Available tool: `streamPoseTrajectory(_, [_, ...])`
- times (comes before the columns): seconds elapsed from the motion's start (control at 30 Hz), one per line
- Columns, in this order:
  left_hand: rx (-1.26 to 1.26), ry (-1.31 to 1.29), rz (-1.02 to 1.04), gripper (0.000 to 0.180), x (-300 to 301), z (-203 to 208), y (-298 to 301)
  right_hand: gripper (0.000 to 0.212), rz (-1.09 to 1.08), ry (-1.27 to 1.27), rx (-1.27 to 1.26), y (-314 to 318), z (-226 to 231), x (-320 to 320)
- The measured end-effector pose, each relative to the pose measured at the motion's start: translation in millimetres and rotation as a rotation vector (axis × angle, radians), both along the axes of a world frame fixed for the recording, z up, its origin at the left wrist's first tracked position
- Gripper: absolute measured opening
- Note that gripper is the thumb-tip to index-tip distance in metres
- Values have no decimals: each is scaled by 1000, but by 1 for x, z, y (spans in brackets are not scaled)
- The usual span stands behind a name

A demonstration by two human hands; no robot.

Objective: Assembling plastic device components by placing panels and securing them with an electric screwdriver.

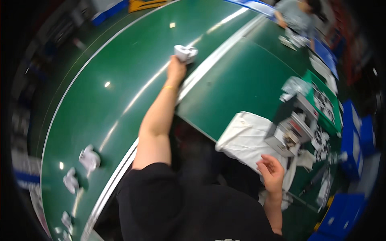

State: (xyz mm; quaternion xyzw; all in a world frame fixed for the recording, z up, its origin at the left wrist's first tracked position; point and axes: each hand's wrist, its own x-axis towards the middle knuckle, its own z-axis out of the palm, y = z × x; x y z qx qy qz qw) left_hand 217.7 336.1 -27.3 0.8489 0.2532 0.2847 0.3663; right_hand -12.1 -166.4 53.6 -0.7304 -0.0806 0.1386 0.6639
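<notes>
My left arm stretches far out over the green belt, and my left hand is closed on a white rounded part. Blur hides the part's exact kind. My right hand hovers by the front edge of a white cloth, its fingers loosely bent and apart, with nothing seen in them. Just beyond that hand, on the cloth, stands a grey box-shaped bench machine with a metal fixture on its front.
Several similar white parts lie on the belt at left. A pale metal rail divides belt from table. At right are a green tray of small black-and-white pieces and blue bins. Another person works at the far right.
</notes>
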Motion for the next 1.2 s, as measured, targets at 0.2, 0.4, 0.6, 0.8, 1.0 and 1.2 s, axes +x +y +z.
streamPoseTrajectory(0.2, [355,181,103,83,-97,12,28,25,81,56,-30,13,0,-15])
streamPoseTrajectory(0.4, [610,948,757,70,-375,102,82,22,184,64,-32,17,-10,-7])
streamPoseTrajectory(0.6, [205,841,346,43,-476,53,149,20,271,-64,-76,31,-5,-6])
streamPoseTrajectory(0.8, [-1087,-178,-530,55,-287,91,-101,48,209,-626,-99,60,14,-15])
streamPoseTrajectory(1.0, [-1357,277,-1281,88,-225,94,-328,78,-243,-654,49,-6,9,-35])
streamPoseTrajectory(1.2, [-163,-151,-1776,119,-199,100,-373,66,-63,98,281,-82,25,-31])
